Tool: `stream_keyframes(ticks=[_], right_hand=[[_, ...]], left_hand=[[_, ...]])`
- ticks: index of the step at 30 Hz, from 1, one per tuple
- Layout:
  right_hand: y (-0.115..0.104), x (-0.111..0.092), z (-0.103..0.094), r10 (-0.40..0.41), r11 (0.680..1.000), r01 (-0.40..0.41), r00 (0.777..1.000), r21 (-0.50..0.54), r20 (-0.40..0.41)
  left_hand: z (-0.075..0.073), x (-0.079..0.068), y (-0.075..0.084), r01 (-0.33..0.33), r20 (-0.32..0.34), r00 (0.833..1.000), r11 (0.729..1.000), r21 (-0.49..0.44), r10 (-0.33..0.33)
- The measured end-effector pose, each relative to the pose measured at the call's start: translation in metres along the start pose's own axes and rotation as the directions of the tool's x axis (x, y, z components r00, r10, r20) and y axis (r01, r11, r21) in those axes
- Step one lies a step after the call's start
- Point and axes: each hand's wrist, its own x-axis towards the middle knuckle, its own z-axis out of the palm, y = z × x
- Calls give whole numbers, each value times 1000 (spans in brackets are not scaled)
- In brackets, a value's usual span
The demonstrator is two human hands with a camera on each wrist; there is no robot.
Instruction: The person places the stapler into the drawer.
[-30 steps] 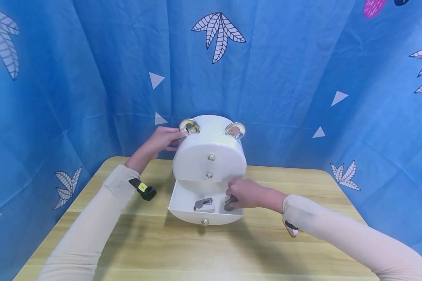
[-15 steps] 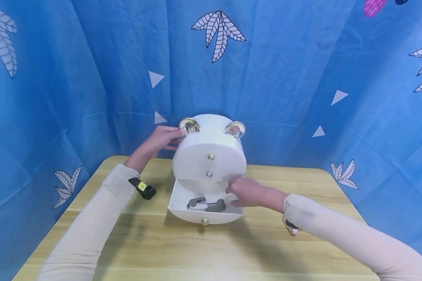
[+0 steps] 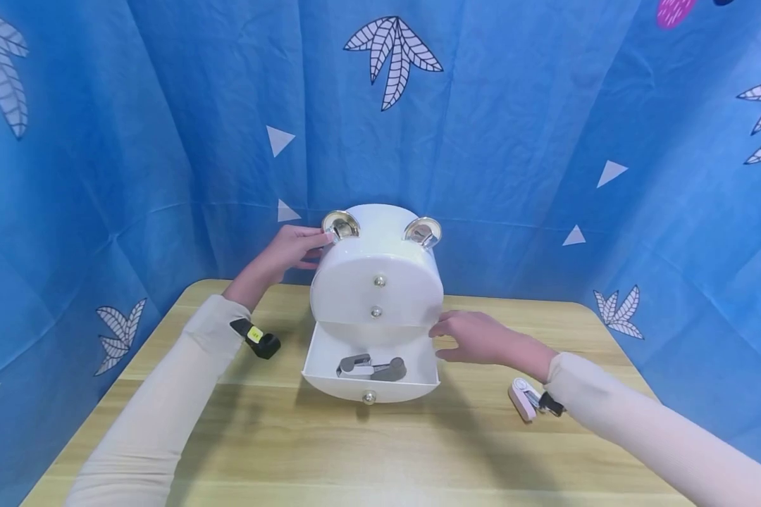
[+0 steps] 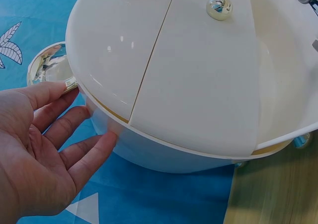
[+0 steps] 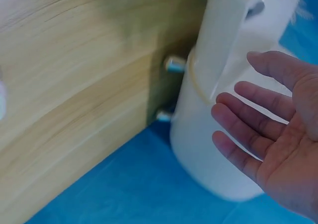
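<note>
A white rounded storage box (image 3: 377,285) with gold ears stands on the table, its lower drawer (image 3: 330,345) pulled out. Inside the drawer lie a grey-and-white mini stapler (image 3: 354,365) and a second grey stapler (image 3: 391,370), overlapping near the front wall. My left hand (image 3: 292,248) pinches the base of the left gold ear (image 4: 52,65) between thumb and index finger; its other fingers rest against the box's side. My right hand (image 3: 475,338) holds nothing, fingers extended and spread beside the drawer's right edge, as the right wrist view shows.
A pink stapler (image 3: 523,400) lies on the wooden table (image 3: 380,458) near the right sleeve. A blue patterned curtain (image 3: 501,141) hangs behind the box and along both sides.
The right hand has let go of a grey stapler, which now lies beside the other in the drawer, then drawn back rightward out of the drawer. The left hand has stayed at the ear.
</note>
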Motion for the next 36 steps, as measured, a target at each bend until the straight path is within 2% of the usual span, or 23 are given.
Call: stream_keyframes(ticks=[4, 10, 15, 18, 24, 28, 36], right_hand=[[19, -24, -4, 103, 993, -103, 995, 49, 12], [44, -64, 0, 241, 966, -245, 969, 83, 61], [60, -90, 16, 301, 943, -317, 943, 105, 143], [65, -101, 28, 305, 938, -326, 937, 119, 169], [68, -115, 47, 286, 933, -317, 941, 170, 184], [68, -119, 55, 304, 916, -343, 932, 210, 195], [66, -120, 58, 367, 891, -404, 909, 206, 196]], left_hand=[[-1, -2, 1, 1, 3, 1000, 1000, 3, -1], [-1, -2, 2, -1, -2, 1000, 1000, 2, 1], [-2, -3, 3, 8, 0, 1000, 1000, 11, -8], [-3, -4, 3, 7, -1, 1000, 1000, 15, -7], [-2, -4, 4, 4, -4, 1000, 1000, 11, -4], [-1, -4, 4, 9, -4, 1000, 1000, 4, -9], [0, -4, 4, 4, -2, 1000, 1000, -7, -4]])
